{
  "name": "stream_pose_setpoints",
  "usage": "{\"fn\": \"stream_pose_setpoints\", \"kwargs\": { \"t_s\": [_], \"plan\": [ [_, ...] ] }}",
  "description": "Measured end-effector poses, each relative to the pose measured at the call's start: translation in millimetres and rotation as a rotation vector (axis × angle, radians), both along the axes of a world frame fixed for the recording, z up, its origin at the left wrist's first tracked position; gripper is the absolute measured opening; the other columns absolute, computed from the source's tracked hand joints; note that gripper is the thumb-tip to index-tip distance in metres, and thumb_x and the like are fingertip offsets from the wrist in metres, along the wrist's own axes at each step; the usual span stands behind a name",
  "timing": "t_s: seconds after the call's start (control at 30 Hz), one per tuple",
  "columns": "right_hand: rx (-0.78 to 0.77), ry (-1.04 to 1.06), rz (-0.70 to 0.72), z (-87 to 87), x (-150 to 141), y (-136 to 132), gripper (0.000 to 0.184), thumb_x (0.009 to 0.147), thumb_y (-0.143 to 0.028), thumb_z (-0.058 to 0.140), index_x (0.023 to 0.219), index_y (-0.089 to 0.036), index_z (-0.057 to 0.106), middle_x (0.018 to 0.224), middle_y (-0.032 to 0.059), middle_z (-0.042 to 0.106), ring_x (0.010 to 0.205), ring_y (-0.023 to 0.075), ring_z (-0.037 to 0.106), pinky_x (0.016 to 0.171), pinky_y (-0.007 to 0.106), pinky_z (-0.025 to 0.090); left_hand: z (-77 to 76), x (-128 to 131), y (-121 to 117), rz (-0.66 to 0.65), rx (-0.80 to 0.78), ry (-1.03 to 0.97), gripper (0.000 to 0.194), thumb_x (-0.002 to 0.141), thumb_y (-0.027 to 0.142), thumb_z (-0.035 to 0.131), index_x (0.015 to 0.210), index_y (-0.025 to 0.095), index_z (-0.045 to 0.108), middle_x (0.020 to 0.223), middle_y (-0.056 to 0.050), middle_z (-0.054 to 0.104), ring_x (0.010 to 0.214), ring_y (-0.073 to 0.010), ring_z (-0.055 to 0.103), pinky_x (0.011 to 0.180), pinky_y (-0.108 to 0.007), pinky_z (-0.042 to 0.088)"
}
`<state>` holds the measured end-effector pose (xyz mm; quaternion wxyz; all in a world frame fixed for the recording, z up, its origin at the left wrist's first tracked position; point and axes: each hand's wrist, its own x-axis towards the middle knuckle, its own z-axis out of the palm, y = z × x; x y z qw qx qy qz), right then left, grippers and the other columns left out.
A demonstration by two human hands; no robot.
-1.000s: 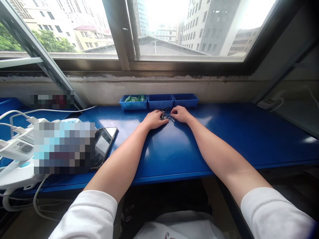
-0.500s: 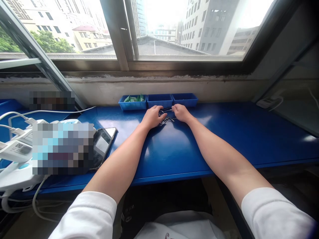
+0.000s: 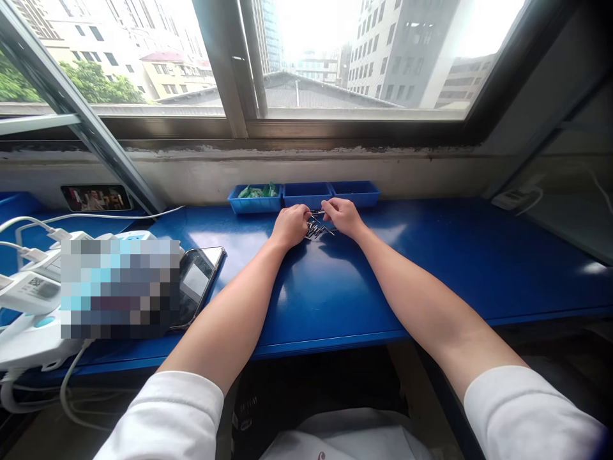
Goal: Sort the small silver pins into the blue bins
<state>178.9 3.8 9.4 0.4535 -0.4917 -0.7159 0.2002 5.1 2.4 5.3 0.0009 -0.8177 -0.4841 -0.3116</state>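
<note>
A loose pile of thin, dark, screw-like pieces [image 3: 315, 230] lies on the blue table, between my hands; they are too small to name surely. At the pile's left edge is my left hand [image 3: 291, 227], its fingers curled in and closed; what they hold, if anything, is hidden. My right hand [image 3: 343, 217] is on the pile's far right side, thumb and forefinger pinched together. One thin dark piece [image 3: 318, 212] spans the gap between the fingertips of both hands, its right end in the right hand's pinch.
Behind my hands stand three blue bins: the left bin [image 3: 256, 203] holds green packets, beside the middle bin [image 3: 306, 197] and right bin [image 3: 355, 193]. On the left lie a phone [image 3: 198, 281], a white power strip [image 3: 45, 345] with cables, and a propped phone [image 3: 96, 198].
My right hand has moved slightly left, nearer my left hand. My left thumb has drawn back from over the pile, and more of the dark pieces show.
</note>
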Motion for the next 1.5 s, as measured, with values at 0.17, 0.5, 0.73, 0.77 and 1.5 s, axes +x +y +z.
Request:
{"fn": "stream_pose_setpoints", "kwargs": {
  "t_s": [0.17,0.5,0.73,0.77,1.5],
  "plan": [
    [-0.061,0.202,0.193,1.7,2,-2,0.038,0.075,-0.054,0.059,0.075,-0.017,0.067,0.069,0.0026,0.067,0.058,0.0129,0.056,0.058,0.025,0.045,1.0,-1,-1,0.044,-0.031,0.042,0.026,0.091,0.025,0.039,0.095,0.020,0.065,0.099,-0.008,0.068,0.093,-0.0232,0.062,0.086,-0.034,0.046],
    [0.142,-0.077,-0.313,-3.5,19,11,0.036,0.081,-0.038,0.052,0.106,-0.017,0.068,0.102,0.0071,0.070,0.097,0.0229,0.060,0.091,0.037,0.045,-3.7,-3,-1,0.080,-0.149,0.050,0.053,0.087,0.055,0.042,0.121,0.016,0.054,0.121,-0.012,0.059,0.111,-0.0271,0.055,0.093,-0.036,0.042],
    [-0.030,-0.485,-0.487,-8.4,32,20,0.062,0.077,-0.034,0.054,0.136,-0.020,0.044,0.143,0.0079,0.044,0.127,0.0357,0.031,0.101,0.057,0.029,-3.9,-4,-3,0.064,-0.259,0.144,0.065,0.083,0.067,0.037,0.123,0.019,0.055,0.124,-0.012,0.057,0.111,-0.0294,0.055,0.092,-0.036,0.043],
    [-0.057,-0.518,-0.496,-8.7,32,21,0.065,0.076,-0.035,0.055,0.138,-0.020,0.042,0.147,0.0071,0.038,0.129,0.0371,0.028,0.100,0.058,0.029,-4.1,-4,-3,0.067,-0.266,0.152,0.065,0.083,0.067,0.037,0.123,0.019,0.055,0.125,-0.012,0.057,0.111,-0.0295,0.055,0.092,-0.036,0.042],
    [-0.110,-0.671,-0.133,2.4,17,7,0.015,0.069,-0.030,0.060,0.079,-0.019,0.060,0.086,0.0065,0.063,0.082,0.0214,0.055,0.067,0.029,0.043,-9.5,-6,2,0.020,-0.245,0.241,0.072,0.077,0.069,0.044,0.128,0.019,0.051,0.128,-0.012,0.053,0.117,-0.0297,0.052,0.098,-0.036,0.040]
  ]
}}
